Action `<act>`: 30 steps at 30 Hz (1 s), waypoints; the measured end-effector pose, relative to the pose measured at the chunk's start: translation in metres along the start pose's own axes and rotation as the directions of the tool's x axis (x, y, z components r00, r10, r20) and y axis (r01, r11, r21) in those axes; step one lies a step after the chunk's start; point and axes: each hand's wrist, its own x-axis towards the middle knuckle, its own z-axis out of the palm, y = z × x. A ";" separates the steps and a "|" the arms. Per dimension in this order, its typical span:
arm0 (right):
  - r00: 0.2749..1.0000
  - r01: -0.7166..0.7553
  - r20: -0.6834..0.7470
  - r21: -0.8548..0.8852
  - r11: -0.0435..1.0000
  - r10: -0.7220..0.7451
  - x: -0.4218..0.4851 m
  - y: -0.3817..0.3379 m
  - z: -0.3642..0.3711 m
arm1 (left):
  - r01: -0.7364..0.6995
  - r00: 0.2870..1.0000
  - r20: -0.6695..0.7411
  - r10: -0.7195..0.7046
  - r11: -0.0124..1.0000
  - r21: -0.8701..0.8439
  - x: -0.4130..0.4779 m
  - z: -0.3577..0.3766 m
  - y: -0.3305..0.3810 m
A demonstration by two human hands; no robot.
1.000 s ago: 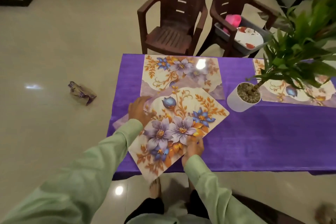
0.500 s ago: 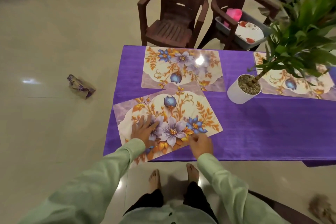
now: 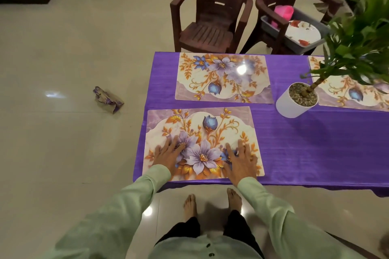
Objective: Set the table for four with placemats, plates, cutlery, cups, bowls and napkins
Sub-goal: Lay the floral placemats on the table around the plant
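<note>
Along the near table edge [image 3: 315, 183], placemat [image 3: 203, 145] lengthwise.

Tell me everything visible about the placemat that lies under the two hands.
The near placemat is a rectangular, smooth-looking sheet printed with purple and blue flowers, orange leaves and a cream panel framed in marbled lilac. It lies flat on the purple tablecloth at its near left corner, square to the edge. The left hand and the right hand rest on its near half, fingers straight and spread.
</note>
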 end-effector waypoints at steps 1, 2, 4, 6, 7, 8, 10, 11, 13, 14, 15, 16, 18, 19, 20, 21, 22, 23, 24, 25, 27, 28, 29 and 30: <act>1.000 -0.004 0.003 0.000 1.000 0.004 -0.001 -0.002 0.001 | -0.002 1.000 0.005 0.002 1.000 -0.009 0.000 -0.002 -0.002; 1.000 -0.008 0.009 0.003 1.000 0.008 -0.001 -0.004 0.001 | -0.005 1.000 0.008 0.005 1.000 -0.011 0.000 -0.004 -0.004; 1.000 -0.013 0.014 0.005 1.000 0.013 -0.003 -0.009 0.001 | -0.006 1.000 0.011 0.006 1.000 -0.011 0.001 -0.004 -0.009; 1.000 -0.017 0.006 -0.010 1.000 0.017 -0.005 -0.013 0.003 | -0.008 1.000 0.009 0.008 1.000 -0.014 0.001 -0.002 -0.014; 1.000 -0.020 0.003 -0.014 1.000 0.020 -0.006 -0.015 0.003 | -0.010 1.000 0.006 0.010 1.000 -0.018 0.002 -0.001 -0.017; 1.000 -0.022 0.004 -0.014 1.000 0.022 -0.007 -0.016 0.004 | -0.013 1.000 0.002 0.013 1.000 -0.022 0.002 0.001 -0.019; 1.000 -0.023 0.012 -0.013 1.000 0.023 -0.008 -0.018 0.005 | -0.017 1.000 -0.002 0.017 1.000 -0.019 0.001 0.002 -0.021; 1.000 -0.022 0.014 -0.016 1.000 0.022 -0.007 -0.018 0.005 | -0.018 1.000 -0.004 0.018 1.000 -0.016 0.000 0.002 -0.021; 1.000 -0.023 0.015 -0.014 1.000 0.023 -0.008 -0.019 0.004 | -0.016 1.000 0.000 0.016 1.000 -0.018 0.000 0.002 -0.020; 1.000 -0.025 0.016 -0.013 1.000 0.025 -0.007 -0.019 0.004 | -0.013 1.000 0.002 0.013 1.000 -0.024 0.000 0.002 -0.020; 0.999 -0.027 0.016 -0.016 1.000 0.028 -0.008 -0.019 0.004 | -0.011 1.000 0.004 0.011 1.000 -0.029 0.001 0.001 -0.021; 0.999 -0.028 0.016 -0.018 0.999 0.028 -0.008 -0.019 0.004 | -0.009 1.000 0.005 0.010 1.000 -0.030 0.001 0.001 -0.021; 1.000 -0.025 0.016 -0.012 1.000 0.026 -0.006 -0.019 0.004 | -0.007 1.000 0.008 0.007 1.000 -0.023 0.001 -0.001 -0.021; 1.000 -0.025 0.019 -0.006 1.000 0.025 -0.005 -0.018 0.003 | -0.004 1.000 0.009 0.005 1.000 -0.020 0.000 -0.002 -0.020; 0.999 -0.025 0.023 -0.001 1.000 0.025 -0.004 -0.018 0.003 | -0.001 1.000 0.008 0.001 1.000 -0.019 0.000 -0.003 -0.019; 0.999 -0.024 0.028 0.003 1.000 0.024 -0.003 -0.018 0.002 | 0.005 1.000 0.008 -0.005 1.000 -0.021 0.000 -0.003 -0.019; 0.999 -0.023 0.032 0.007 1.000 0.023 -0.003 -0.018 0.002 | 0.010 1.000 0.006 -0.010 1.000 -0.025 0.000 -0.003 -0.018; 0.999 -0.023 0.034 0.010 1.000 0.022 -0.002 -0.018 0.002 | 0.015 1.000 0.006 -0.015 1.000 -0.026 0.000 -0.003 -0.018; 0.999 -0.021 0.034 0.010 1.000 0.021 -0.002 -0.018 0.001 | 0.019 1.000 0.006 -0.018 0.999 -0.027 0.000 -0.003 -0.018; 0.999 -0.021 0.035 0.009 1.000 0.020 -0.002 -0.018 0.001 | 0.021 1.000 0.010 -0.021 0.999 -0.028 0.000 -0.004 -0.017; 0.999 -0.018 0.036 0.010 1.000 0.018 -0.004 -0.017 0.000 | 0.023 1.000 0.004 -0.023 0.999 -0.030 -0.001 -0.005 -0.015; 0.999 -0.015 0.038 0.015 1.000 0.015 -0.005 -0.017 -0.001 | 0.025 1.000 -0.006 -0.025 0.999 -0.035 -0.002 -0.006 -0.013; 0.999 -0.012 0.043 0.025 1.000 0.011 -0.005 -0.017 -0.002 | 0.027 0.999 -0.017 -0.028 0.999 -0.044 -0.003 -0.007 -0.012; 0.999 -0.011 0.048 0.040 0.999 0.009 -0.006 -0.017 -0.002 | 0.026 0.999 -0.027 -0.028 0.998 -0.049 -0.003 -0.007 -0.010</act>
